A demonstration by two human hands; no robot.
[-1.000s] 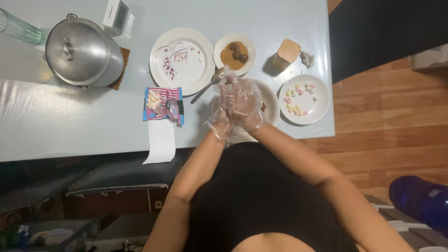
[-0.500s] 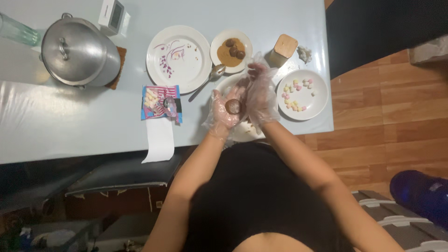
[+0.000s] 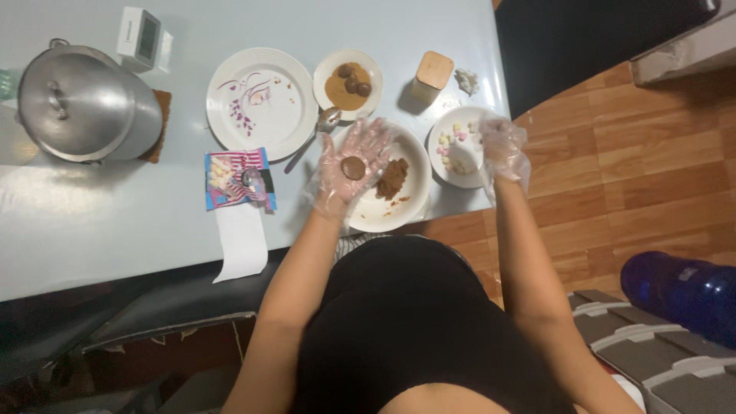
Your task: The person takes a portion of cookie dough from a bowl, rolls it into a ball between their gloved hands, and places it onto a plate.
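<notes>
Our hands have parted since a sec ago: left hand (image 3: 354, 162) now lies open, palm up, w/ the flattened brown dough disc (image 3: 353, 167) on it over the white bowl (image 3: 414, 201), while right hand (image 3: 502, 146), loosely open & empty, has moved to the small candy plate (image 3: 454, 159) at the worktop's right edge.

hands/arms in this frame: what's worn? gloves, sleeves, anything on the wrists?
Both hands wear thin, clear, loose-fitting disposable plastic gloves, crinkled and baggy, ending around the wrists: left hand, right hand. Both forearms are bare, with no sleeves showing; the black top appears sleeveless. No watch, bracelet or other markings can be made out on the wrists.
</notes>
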